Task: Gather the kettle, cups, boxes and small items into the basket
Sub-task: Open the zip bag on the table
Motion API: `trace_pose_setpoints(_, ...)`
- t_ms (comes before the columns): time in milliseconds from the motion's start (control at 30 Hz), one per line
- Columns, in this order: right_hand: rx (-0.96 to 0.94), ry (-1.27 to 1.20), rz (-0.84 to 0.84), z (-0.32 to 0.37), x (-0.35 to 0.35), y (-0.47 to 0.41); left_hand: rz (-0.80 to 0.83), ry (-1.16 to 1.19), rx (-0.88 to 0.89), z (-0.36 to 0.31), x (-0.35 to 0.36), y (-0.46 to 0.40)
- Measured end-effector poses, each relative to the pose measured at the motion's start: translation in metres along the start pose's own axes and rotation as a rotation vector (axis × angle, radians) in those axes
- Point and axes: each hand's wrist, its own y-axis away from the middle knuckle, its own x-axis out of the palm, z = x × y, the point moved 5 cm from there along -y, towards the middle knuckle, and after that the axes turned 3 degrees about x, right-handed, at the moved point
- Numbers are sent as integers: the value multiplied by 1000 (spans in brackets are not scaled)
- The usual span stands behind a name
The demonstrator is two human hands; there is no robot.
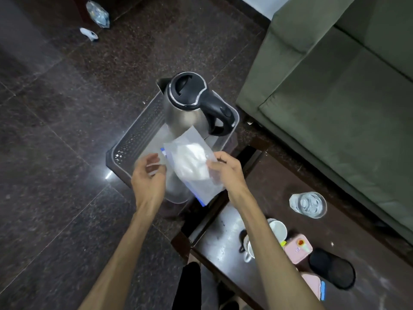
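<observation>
A grey perforated plastic basket (134,139) sits at the end of a dark table. A steel kettle (190,108) with a black lid and handle stands upright in its far part. My right hand (225,168) pinches the right edge of a clear plastic packet (192,166) with something white inside, held over the basket's near half. My left hand (148,175) hovers just left of the packet with fingers curled and apart, holding nothing. On the table at lower right stand a white cup (278,229), a second white mug (249,250) partly hidden by my right forearm, and a pink box (298,250).
A glass of water (308,204) stands on the table's far side. A black slipper (333,268) and another pink item (312,285) lie at lower right. A green sofa (335,97) fills the right. A plastic bottle (98,14) and white scrap (89,34) lie on the dark floor.
</observation>
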Motion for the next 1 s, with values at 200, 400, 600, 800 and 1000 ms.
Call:
trace_pose_setpoints(200,144,-367,-92,-27,-62,44,387,365,-89,-38,82,79)
trace_pose_setpoints(400,187,-727,-208,-60,-137,87,586,330,40,-76,146,158)
trace_pose_setpoints(600,177,-986,-284,-86,-201,135,668,250,75,-90,197,220)
trace_pose_setpoints(800,208,-1042,-514,-133,-292,194,688,218,191,-105,228,279)
trace_pose_setpoints(1000,-86,-787,-947,-137,-394,280,733,217,191,-111,259,331)
